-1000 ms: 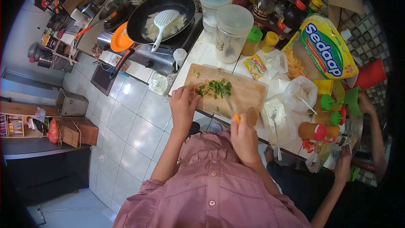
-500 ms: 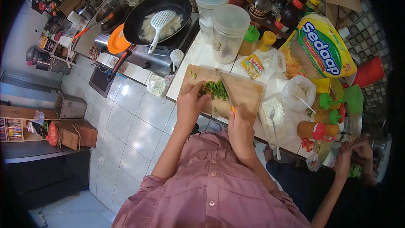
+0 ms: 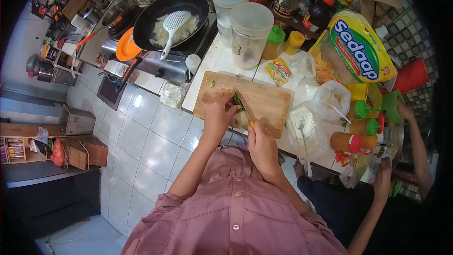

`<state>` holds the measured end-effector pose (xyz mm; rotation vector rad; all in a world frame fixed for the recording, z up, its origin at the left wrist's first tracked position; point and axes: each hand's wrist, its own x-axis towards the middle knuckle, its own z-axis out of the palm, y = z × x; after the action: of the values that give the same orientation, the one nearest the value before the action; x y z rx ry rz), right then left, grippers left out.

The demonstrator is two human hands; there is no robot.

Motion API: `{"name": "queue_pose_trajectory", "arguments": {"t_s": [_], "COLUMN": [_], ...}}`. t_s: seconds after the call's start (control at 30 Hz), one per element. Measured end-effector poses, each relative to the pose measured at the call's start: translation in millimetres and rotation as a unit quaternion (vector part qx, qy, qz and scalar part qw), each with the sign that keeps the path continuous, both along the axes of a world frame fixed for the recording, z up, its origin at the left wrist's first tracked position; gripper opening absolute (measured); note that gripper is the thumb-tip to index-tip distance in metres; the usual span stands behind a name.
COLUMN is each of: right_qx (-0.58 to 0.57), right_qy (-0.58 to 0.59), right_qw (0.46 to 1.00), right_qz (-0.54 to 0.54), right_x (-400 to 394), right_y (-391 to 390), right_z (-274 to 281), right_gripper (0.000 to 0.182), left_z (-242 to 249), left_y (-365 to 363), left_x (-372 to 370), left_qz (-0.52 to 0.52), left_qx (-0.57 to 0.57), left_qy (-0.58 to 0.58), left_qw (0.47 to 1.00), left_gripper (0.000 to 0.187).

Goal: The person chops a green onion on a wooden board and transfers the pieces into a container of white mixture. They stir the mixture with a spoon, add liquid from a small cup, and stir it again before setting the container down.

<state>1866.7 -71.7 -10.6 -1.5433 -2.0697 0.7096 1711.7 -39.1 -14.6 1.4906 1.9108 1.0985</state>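
Note:
A wooden cutting board [image 3: 273, 99] lies on the counter in front of me. Chopped greens [image 3: 239, 105] are bunched on it, partly covered by my fingers and the blade. My left hand [image 3: 218, 114] is closed over the greens from the left, fingertips bent down onto them. In my right hand [image 3: 263, 148] is a knife [image 3: 244, 101] with an orange handle, its blade slanting across the board along the right side of the greens, close to my left fingers. A few small green bits [image 3: 210, 82] lie near the board's upper left corner.
A wok [image 3: 141, 28] with a white slotted spatula [image 3: 175, 22] sits on the stove, its handle jutting toward me. Right of the board are a tray of white powder [image 3: 309, 125] with a spoon and several sauce bottles [image 3: 347, 142]. Another person's hands [image 3: 383, 174] work at far right.
The greens, spread beside my left hand before, are now mostly hidden by it and the blade. The knife has shifted slightly left. One of the other person's hands has moved up to a green container.

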Motion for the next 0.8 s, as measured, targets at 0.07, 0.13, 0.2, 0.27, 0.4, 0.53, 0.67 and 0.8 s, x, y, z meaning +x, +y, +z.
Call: {"name": "queue_pose_trajectory", "arguments": {"t_s": [0.07,0.13,0.2,0.27,0.4,0.53,0.67,0.8], "right_qx": [0.008,0.044,0.002,-0.039,-0.075,-0.084,-0.092,-0.077], "right_qy": [0.02,0.053,0.033,0.014,0.009,0.007,-0.043,-0.125], "right_qw": [1.0,0.998,0.999,0.999,0.993,0.987,0.976,0.964], "right_qz": [0.003,-0.004,-0.014,-0.024,-0.085,-0.138,-0.194,-0.222], "right_x": [3,7,13,22,48,85,113,132], "right_y": [-1,-1,-4,-6,-11,-17,-23,-25], "right_z": [-1,-2,5,16,33,50,61,61], "right_gripper": [0.017,0.017,0.017,0.017,0.018,0.018,0.021,0.022], "left_z": [5,3,-5,-4,11,6,9,2], "left_y": [-2,-3,-2,-1,5,17,28,36], "left_x": [4,8,14,25,58,99,129,142], "left_qz": [0.002,0.005,-0.008,-0.012,-0.043,-0.117,-0.239,-0.285], "left_qx": [-0.009,-0.019,0.016,0.026,0.045,0.07,0.065,0.069], "left_qy": [-0.019,-0.038,-0.029,-0.045,-0.08,-0.109,-0.097,-0.009], "left_qw": [1.0,0.999,0.999,0.999,0.995,0.985,0.964,0.956], "left_gripper": [0.04,0.039,0.037,0.036,0.035,0.033,0.028,0.024]}}
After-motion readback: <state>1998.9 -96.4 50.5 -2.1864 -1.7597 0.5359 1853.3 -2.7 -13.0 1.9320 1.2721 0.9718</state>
